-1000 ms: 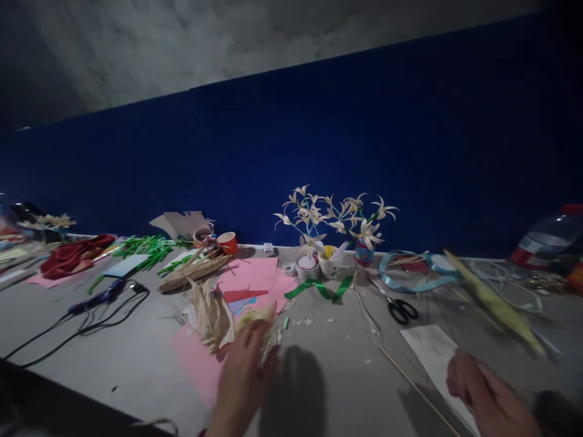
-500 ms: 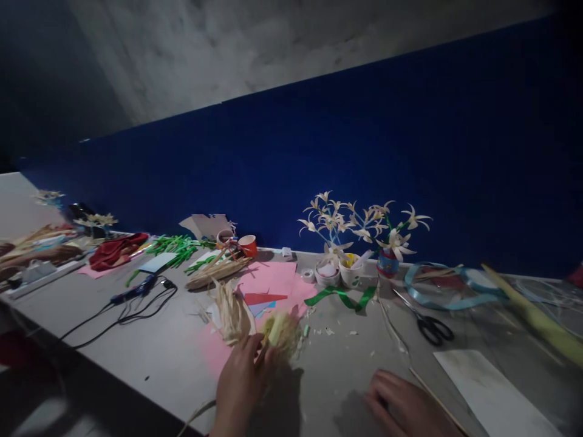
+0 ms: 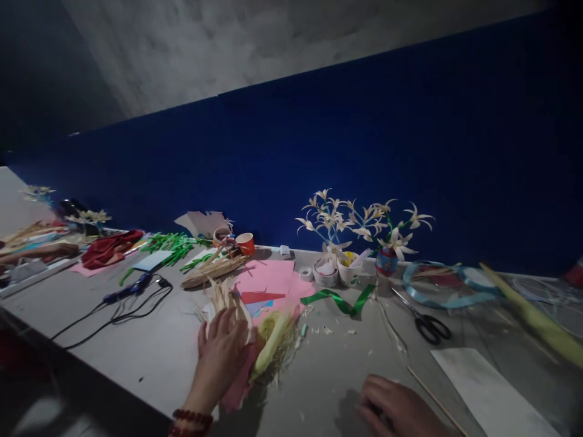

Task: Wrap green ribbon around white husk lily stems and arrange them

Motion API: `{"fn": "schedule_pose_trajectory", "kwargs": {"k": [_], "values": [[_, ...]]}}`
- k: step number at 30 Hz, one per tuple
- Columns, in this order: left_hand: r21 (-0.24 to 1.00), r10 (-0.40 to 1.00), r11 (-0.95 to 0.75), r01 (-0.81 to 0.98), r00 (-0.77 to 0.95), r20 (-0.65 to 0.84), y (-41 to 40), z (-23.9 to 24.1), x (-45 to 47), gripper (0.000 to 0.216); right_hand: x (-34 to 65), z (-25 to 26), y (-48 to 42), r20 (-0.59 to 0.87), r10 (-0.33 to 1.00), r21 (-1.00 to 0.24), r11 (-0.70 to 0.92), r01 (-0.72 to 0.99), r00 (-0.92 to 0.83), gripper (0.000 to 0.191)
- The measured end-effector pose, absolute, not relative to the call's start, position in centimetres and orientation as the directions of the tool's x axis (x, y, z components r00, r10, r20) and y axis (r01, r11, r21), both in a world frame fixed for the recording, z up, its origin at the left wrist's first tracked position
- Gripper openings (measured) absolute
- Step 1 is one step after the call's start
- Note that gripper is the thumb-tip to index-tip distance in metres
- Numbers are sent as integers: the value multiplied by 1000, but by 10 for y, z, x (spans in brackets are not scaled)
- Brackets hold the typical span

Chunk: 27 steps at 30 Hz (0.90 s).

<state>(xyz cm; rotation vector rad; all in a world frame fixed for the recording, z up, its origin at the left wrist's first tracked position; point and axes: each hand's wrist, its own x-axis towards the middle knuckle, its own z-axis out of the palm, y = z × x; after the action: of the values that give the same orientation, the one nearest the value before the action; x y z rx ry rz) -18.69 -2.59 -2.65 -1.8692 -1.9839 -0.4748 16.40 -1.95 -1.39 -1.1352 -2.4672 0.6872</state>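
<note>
My left hand (image 3: 221, 349), a red bead bracelet at its wrist, rests with fingers apart on a bundle of pale dried husks (image 3: 226, 297). Just right of it, a pale yellow-green rolled strip (image 3: 272, 346) lies on a tangle of fine fibres (image 3: 286, 358). Pink paper (image 3: 237, 385) shows under the hand. My right hand (image 3: 394, 405) sits low on the table with curled fingers; a dark bit shows at them, too unclear to name. A thin stick (image 3: 435, 397) passes just right of that hand.
Black-handled scissors (image 3: 430, 328), a white card (image 3: 485, 385) and a blue ribbon loop (image 3: 428, 300) lie at right. Flowers in small pots (image 3: 350, 273) stand along the blue wall (image 3: 273, 164). A glue gun (image 3: 130, 290) with black cord lies left. Another person's arm (image 3: 50, 250) is far left.
My left hand has moved left, off the yellow-green strip and onto the husks. That strip now lies uncovered. My right hand has stayed nearly in place, still curled.
</note>
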Motion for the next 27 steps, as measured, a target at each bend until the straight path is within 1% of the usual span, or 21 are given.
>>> {"fn": "schedule_pose_trajectory", "kwargs": {"k": [2, 4, 6, 7, 8, 9, 10, 11, 12, 14, 15, 16, 18, 19, 20, 21, 22, 23, 24, 25, 27], "values": [[-48, 814, -2, 999, 29, 579, -24, -24, -186, 12, 166, -12, -20, 102, 776, -565, 560, 606, -623, 18], [0, 683, -15, 1000, 10, 730, -22, -15, -186, 13, 170, -11, -23, 98, 794, -591, 532, 607, -600, 19], [108, 458, -14, 994, -90, 884, -23, -3, -180, 9, 173, -12, -28, 105, 824, -647, 482, 591, -557, 20], [166, 314, -39, 985, -145, 938, -26, 3, -172, 13, 173, -14, -32, 114, 843, -691, 448, 567, -526, 20], [193, 228, -93, 977, -168, 959, -30, 7, -159, 18, 172, -16, -35, 121, 866, -749, 401, 528, -485, 22], [169, 228, -172, 970, -128, 965, -35, 10, -143, 22, 170, -20, -38, 111, 890, -824, 331, 460, -442, 23], [122, 291, -295, 948, -32, 956, -40, 10, -123, 26, 166, -24, -42, 83, 912, -902, 240, 359, -401, 25], [50, 328, -454, 889, 115, 938, -45, 9, -102, 25, 162, -30, -44, 38, 931, -964, 129, 231, -364, 28], [-2, 342, -559, 829, 232, 911, -49, 6, -80, 21, 158, -35, -46, -29, 933, -997, -3, 73, -358, 33], [-78, 317, -708, 702, 415, 853, -54, -5, -42, 21, 154, -45, -47, -91, 944, -978, -145, -149, -316, 39], [-66, 318, -788, 613, 497, 807, -54, -12, -29, 18, 154, -49, -46, -101, 951, -967, -164, -198, -291, 41], [-36, 323, -822, 569, 517, 793, -52, -19, -19, 14, 156, -52, -45, -103, 959, -962, -164, -218, -264, 41], [88, 384, -861, 501, 526, 759, -48, -31, -13, 12, 163, -54, -43, -112, 965, -963, -165, -215, -239, 39], [211, 466, -846, 489, 488, 738, -45, -36, -13, 19, 167, -55, -42, -124, 964, -961, -176, -215, -236, 39], [389, 591, -791, 473, 423, 687, -43, -39, -14, 25, 169, -55, -42, -136, 963, -958, -187, -215, -233, 39], [591, 728, -684, 427, 348, 591, -42, -40, -15, 31, 171, -56, -42, -148, 962, -956, -198, -218, -228, 40], [786, 855, -515, 343, 277, 439, -40, -40, -15, 34, 171, -57, -42, -160, 962, -953, -209, -219, -223, 41], [923, 935, -314, 223, 244, 259, -39, -39, -13, 35, 170, -58, -43, -169, 961, -951, -216, -219, -217, 43], [987, 963, -127, 99, 249, 99, -37, -37, -10, 34, 168, -59, -44, -173, 962, -952, -218, -216, -211, 44], [1000, 963, 18, 0, 269, -18, -36, -34, -5, 34, 167, -60, -45, -174, 963, -953, -217, -210, -206, 45], [982, 948, 155, -109, 297, -117, -33, -29, 4, 37, 166, -59, -46, -165, 967, -959, -203, -196, -193, 44]]}}
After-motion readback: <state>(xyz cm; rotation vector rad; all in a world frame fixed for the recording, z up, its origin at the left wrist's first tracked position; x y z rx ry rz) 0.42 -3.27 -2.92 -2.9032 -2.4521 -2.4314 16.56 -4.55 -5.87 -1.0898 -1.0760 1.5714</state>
